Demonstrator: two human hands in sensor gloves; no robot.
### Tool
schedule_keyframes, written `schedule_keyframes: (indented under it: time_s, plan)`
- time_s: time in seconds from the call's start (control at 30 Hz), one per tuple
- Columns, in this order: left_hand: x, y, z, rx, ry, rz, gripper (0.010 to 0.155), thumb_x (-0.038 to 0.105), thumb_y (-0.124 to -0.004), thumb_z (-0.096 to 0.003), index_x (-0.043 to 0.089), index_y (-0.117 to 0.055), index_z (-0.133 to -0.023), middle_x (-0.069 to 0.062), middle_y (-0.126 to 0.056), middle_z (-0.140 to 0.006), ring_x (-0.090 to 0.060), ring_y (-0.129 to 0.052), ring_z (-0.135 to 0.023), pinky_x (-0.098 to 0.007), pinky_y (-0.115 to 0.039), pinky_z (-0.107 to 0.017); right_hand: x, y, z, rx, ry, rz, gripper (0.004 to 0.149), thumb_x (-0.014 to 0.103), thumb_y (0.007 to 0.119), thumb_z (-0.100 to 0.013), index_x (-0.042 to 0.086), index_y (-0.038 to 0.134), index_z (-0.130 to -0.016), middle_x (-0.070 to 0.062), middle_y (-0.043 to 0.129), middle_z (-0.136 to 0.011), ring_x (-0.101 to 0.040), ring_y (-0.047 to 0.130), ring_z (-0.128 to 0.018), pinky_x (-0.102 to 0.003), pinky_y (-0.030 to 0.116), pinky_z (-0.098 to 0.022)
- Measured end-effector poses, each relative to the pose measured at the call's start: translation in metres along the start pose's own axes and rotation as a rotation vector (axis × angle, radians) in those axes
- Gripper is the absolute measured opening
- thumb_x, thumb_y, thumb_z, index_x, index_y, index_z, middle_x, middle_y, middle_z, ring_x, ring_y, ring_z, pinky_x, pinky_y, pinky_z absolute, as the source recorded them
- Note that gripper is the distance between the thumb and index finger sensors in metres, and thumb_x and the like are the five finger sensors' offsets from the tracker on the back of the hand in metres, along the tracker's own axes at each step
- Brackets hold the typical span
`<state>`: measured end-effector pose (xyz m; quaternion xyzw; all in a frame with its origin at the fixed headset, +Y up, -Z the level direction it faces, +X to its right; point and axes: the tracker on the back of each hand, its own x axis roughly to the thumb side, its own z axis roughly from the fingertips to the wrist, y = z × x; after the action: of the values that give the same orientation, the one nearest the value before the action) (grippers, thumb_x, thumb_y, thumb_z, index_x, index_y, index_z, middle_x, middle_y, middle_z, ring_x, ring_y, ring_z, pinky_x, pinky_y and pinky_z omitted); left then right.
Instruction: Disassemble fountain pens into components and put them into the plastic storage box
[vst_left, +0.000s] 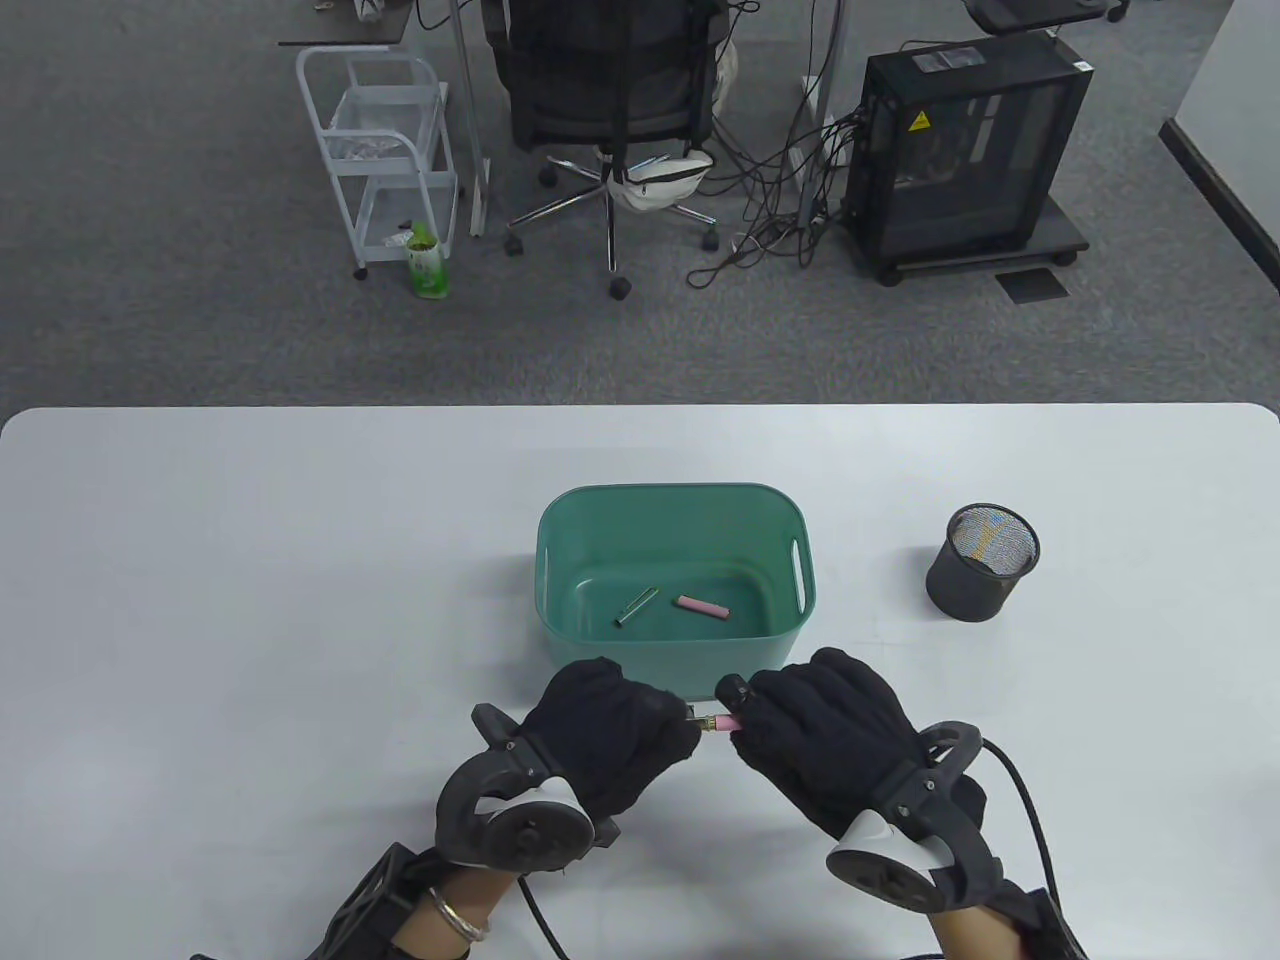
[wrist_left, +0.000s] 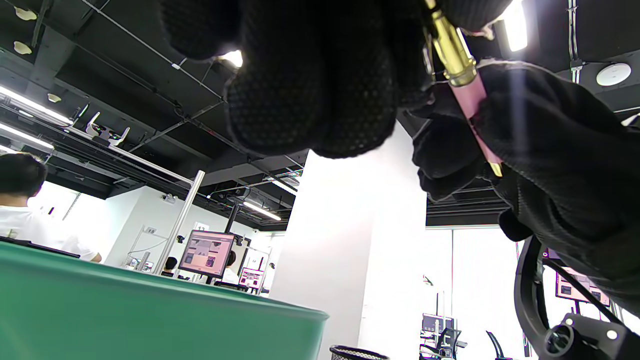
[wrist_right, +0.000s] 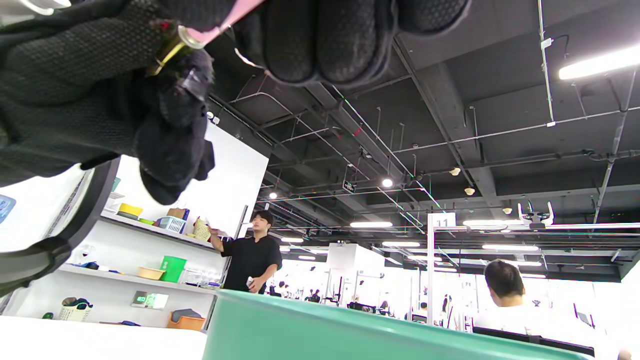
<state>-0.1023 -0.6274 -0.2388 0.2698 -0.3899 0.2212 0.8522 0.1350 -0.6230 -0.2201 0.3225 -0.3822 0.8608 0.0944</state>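
A pink fountain pen (vst_left: 716, 721) with a gold collar (wrist_left: 452, 52) is held between both hands just in front of the green plastic box (vst_left: 560, 540). My left hand (vst_left: 615, 725) grips the pen's gold end. My right hand (vst_left: 820, 730) is curled round the pink barrel (wrist_right: 220, 27). Inside the box lie a pink pen part (vst_left: 700, 606) and a thin metal part (vst_left: 635, 607). Most of the pen is hidden inside the two gloves.
A black mesh pen cup (vst_left: 982, 562) stands on the white table (vst_left: 250, 600) to the right of the box. Beyond the table's far edge are an office chair (vst_left: 605, 100), a white trolley (vst_left: 380, 150) and a computer case (vst_left: 965, 150). People stand in the background of both wrist views.
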Motion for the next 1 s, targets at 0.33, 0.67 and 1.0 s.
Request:
schedule_keyframes:
  time_s: [0.33,0.67,1.0]
  plan:
    - [-0.0004,0.0006,0.0007,-0.004,0.004,-0.005,0.06,0.058,-0.058,-0.0651,0.013,-0.076,-0.1,-0.009,-0.095,-0.088,-0.026,-0.095,-0.074,-0.052,-0.066,-0.073,-0.0008,-0.0005,0.0,-0.002,0.004,0.005,0.044,0.048,0.065,-0.056,0.033,0.075,-0.097,0.009,0.082,-0.087,-0.011,0.084,-0.076,-0.043,0.063,-0.074]
    - [0.0037,-0.0006,0.0008,-0.019,-0.011,-0.038,0.052,0.051,-0.072,-0.0644,0.016,-0.065,-0.103,-0.007,-0.084,-0.1,-0.023,-0.09,-0.083,-0.051,-0.061,-0.077,-0.0022,-0.0007,0.0,-0.002,0.009,0.01,0.044,0.048,0.065,-0.056,0.033,0.075,-0.097,0.009,0.082,-0.087,-0.011,0.084,-0.076,-0.043,0.063,-0.074]
    - [0.0046,-0.0016,0.0003,-0.029,-0.012,-0.039,0.044,0.047,-0.071,-0.0654,0.015,-0.073,-0.095,-0.006,-0.091,-0.09,-0.021,-0.094,-0.075,-0.049,-0.066,-0.074,-0.0028,-0.0011,0.0001,-0.005,0.009,0.011,0.044,0.048,0.065,-0.056,0.033,0.075,-0.097,0.009,0.082,-0.087,-0.011,0.084,-0.076,-0.043,0.063,-0.074]
